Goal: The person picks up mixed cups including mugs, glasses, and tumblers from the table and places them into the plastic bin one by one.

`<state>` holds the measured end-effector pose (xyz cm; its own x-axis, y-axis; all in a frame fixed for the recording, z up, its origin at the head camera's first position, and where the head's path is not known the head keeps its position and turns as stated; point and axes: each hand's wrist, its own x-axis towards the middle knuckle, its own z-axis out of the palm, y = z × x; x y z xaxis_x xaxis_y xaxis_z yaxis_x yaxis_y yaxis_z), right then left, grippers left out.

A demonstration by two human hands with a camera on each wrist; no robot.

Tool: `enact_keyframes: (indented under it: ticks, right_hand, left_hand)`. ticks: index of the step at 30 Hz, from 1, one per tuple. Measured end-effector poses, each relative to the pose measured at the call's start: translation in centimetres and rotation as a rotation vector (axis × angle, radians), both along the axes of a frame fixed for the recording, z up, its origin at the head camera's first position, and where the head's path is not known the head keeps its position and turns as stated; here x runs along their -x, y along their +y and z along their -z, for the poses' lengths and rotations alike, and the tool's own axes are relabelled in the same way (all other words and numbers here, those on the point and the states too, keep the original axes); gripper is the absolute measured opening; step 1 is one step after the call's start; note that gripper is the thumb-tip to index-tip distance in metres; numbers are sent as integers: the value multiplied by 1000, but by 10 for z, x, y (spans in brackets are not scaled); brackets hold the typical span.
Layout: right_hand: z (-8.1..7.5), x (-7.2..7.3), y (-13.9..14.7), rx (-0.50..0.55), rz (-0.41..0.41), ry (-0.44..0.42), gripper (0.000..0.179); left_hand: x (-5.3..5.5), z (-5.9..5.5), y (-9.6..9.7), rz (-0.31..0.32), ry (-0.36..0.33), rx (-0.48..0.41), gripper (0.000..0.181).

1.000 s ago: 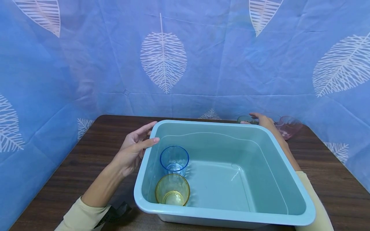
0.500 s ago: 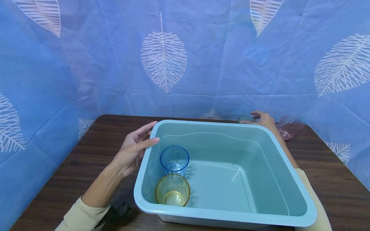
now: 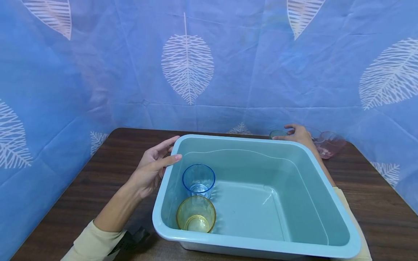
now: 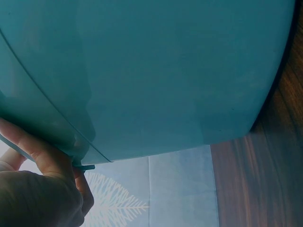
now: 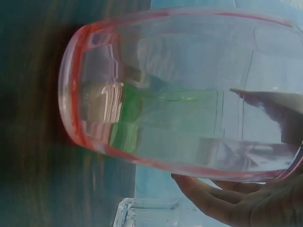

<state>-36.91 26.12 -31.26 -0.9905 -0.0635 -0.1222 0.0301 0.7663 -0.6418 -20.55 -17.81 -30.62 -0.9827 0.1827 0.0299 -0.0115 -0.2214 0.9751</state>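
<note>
My left hand (image 3: 151, 168) grips the back left corner of a pale teal plastic basin (image 3: 248, 141), thumb over the rim and fingers outside. Inside, along its left wall, stand a blue-tinted glass (image 3: 198, 179) and a yellow-tinted glass (image 3: 196, 215). My right hand (image 3: 299, 136) reaches past the basin to the back right, thumb and fingers spread at a green-tinted glass (image 3: 275, 133), whose lower part the basin hides. In the right wrist view, a pink glass (image 5: 75, 118) fills the foreground; through it show the green glass and my thumb, with my fingertips (image 5: 189, 187) below.
A clear glass (image 5: 147, 213) stands beside the pink one near the table's back right corner. The dark wood table (image 3: 85, 188) extends left of the basin. A blue cloth with white leaf prints (image 3: 228, 72) hangs behind the table.
My right hand has shifted slightly near the green glass, its thumb and forefinger more spread. The head view has turned slightly. My left hand stays on the basin's rim.
</note>
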Motion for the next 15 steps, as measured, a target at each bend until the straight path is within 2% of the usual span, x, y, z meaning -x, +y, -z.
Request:
enact_keyframes:
  ticks: [8,15]
  right_hand:
    - [-9,2,-6,-33,15,-19,90]
    - [-12,6,-11,-35,-9,-113,88]
  left_hand:
    - [1,-2,0,1,-3,-9,65]
    - [1,-2,0,3,-14,-11,64]
